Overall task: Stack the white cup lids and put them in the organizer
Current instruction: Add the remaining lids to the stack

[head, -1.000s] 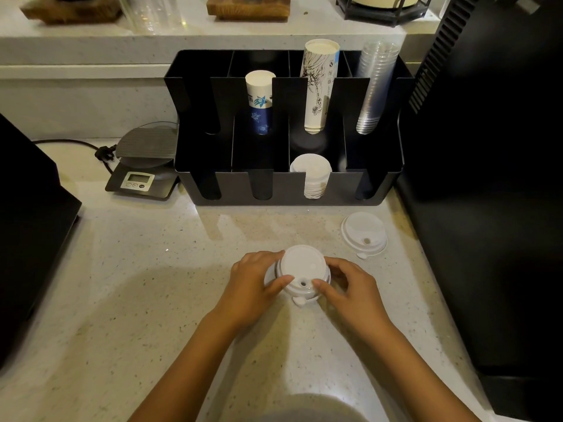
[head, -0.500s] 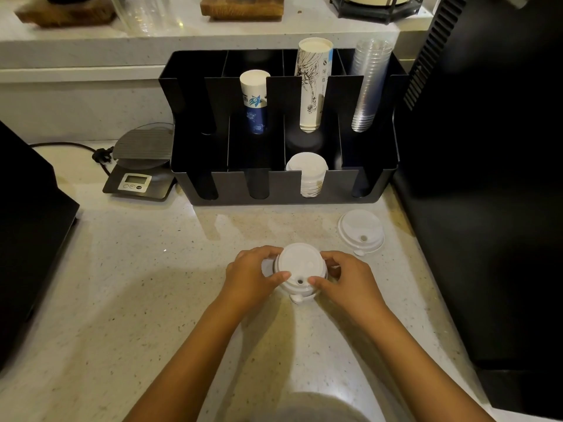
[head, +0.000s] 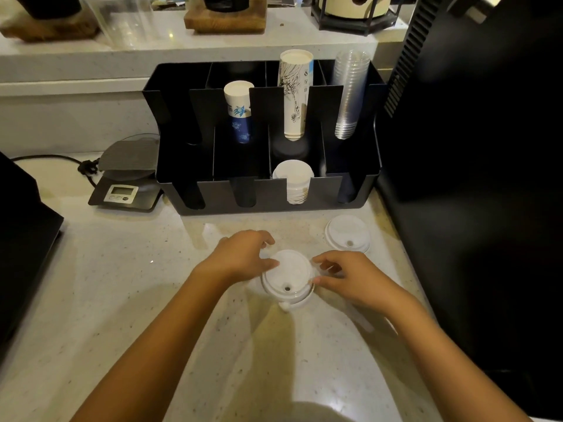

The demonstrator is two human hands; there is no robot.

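Note:
A small stack of white cup lids [head: 288, 277] rests on the counter in front of me, its top lid showing a sip hole toward me. My left hand [head: 242, 255] grips its left rim and my right hand [head: 344, 277] pinches its right rim. One more white lid [head: 347, 233] lies flat and alone to the right, just beyond my right hand. The black organizer [head: 213, 196] stands behind, with a stack of white lids [head: 293, 181] in its third front slot.
The organizer's back row holds a blue-and-white cup stack [head: 239, 111], a tall patterned cup stack [head: 295, 92] and clear plastic cups [head: 350, 92]. A digital scale [head: 128, 175] sits left of it. Dark machines stand at the right [head: 472, 178] and left [head: 21, 226].
Both hands stay on the lid stack, which has settled slightly lower and closer to me on the counter. The view has shifted a little. The lone lid has not moved.

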